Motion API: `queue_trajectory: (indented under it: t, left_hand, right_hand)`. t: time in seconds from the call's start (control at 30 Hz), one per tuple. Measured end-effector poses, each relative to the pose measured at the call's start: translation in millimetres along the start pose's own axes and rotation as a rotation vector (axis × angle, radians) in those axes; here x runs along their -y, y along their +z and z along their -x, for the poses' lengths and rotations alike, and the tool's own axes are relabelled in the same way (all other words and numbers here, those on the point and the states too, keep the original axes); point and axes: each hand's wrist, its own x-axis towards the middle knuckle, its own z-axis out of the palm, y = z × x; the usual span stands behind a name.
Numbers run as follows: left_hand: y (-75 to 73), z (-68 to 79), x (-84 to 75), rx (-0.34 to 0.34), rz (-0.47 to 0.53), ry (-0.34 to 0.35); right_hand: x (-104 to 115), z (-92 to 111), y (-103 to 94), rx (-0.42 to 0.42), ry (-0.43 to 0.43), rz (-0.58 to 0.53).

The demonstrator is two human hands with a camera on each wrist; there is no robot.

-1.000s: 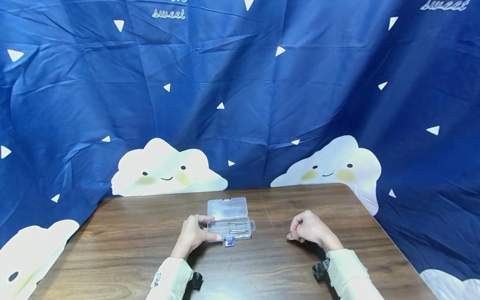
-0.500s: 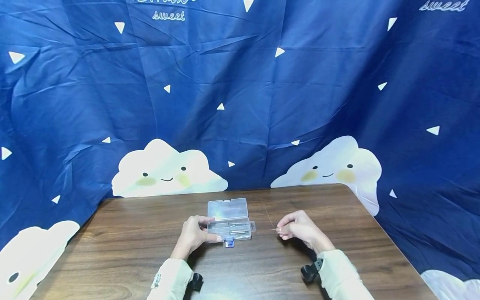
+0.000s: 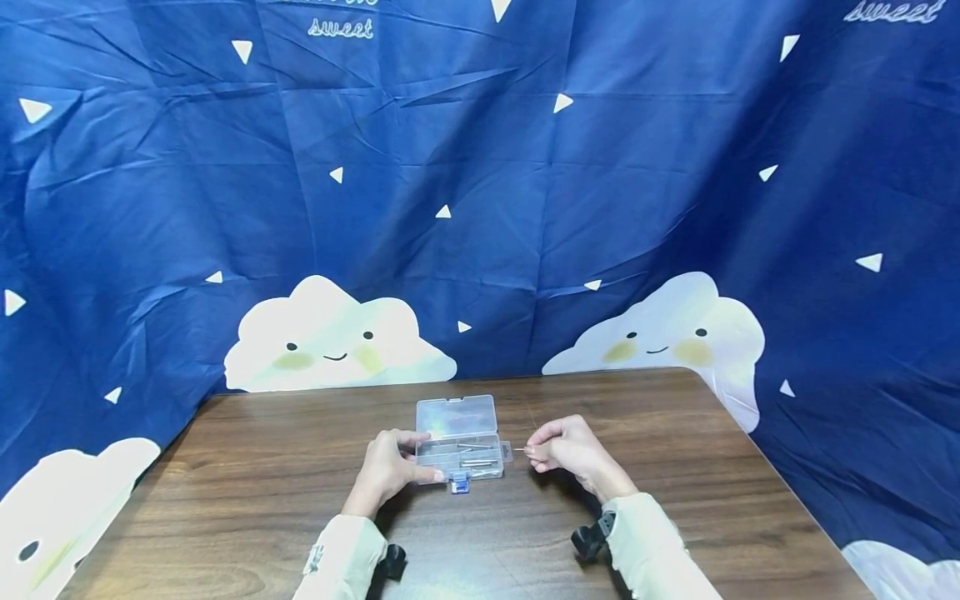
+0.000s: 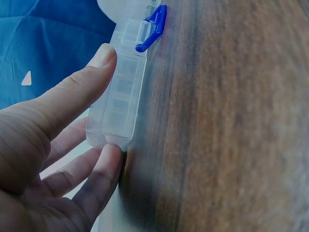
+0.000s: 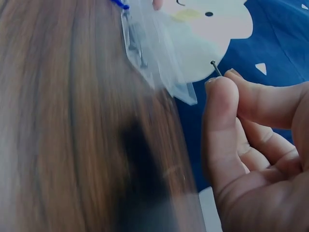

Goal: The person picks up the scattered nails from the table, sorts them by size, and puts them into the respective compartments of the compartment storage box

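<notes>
On the table is a clear plastic compartment box (image 3: 437, 461), its lid (image 3: 465, 413) raised at the back and a blue latch (image 3: 460, 484) hanging at the front. Several thin metal nails (image 3: 476, 463) lie inside, mostly to the right. My left hand (image 3: 387, 465) grips the box's left end, with the thumb (image 4: 91, 72) along the front wall and the fingers round the end and back. Between thumb and index finger, my right hand (image 3: 573, 450) pinches a thin nail (image 5: 216, 68). Its head points left, beside the box's right-hand hanging tab (image 3: 507, 451).
The brown wooden table (image 3: 300, 492) ends at a back edge just behind the box. A blue cloth (image 3: 480, 208) with white clouds hangs behind it. Dark wrist devices (image 3: 588, 542) sit below both hands.
My right hand has moved left toward the box, carrying the nail, which now shows at its fingertips. The left hand and the box have stayed in place.
</notes>
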Motion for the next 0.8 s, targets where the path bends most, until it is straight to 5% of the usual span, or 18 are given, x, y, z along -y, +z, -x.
queue_trajectory:
  t: [0.47, 0.8]
  left_hand:
    - [-1.5, -1.5, 0.3, -0.005, -0.006, 0.009]
    - [-3.0, -1.9, 0.9, -0.010, -0.010, 0.003]
  right_hand:
    - [11, -26, 55.8, 0.039, 0.001, 0.070]
    - [22, -36, 93.5, 0.055, -0.046, 0.263]
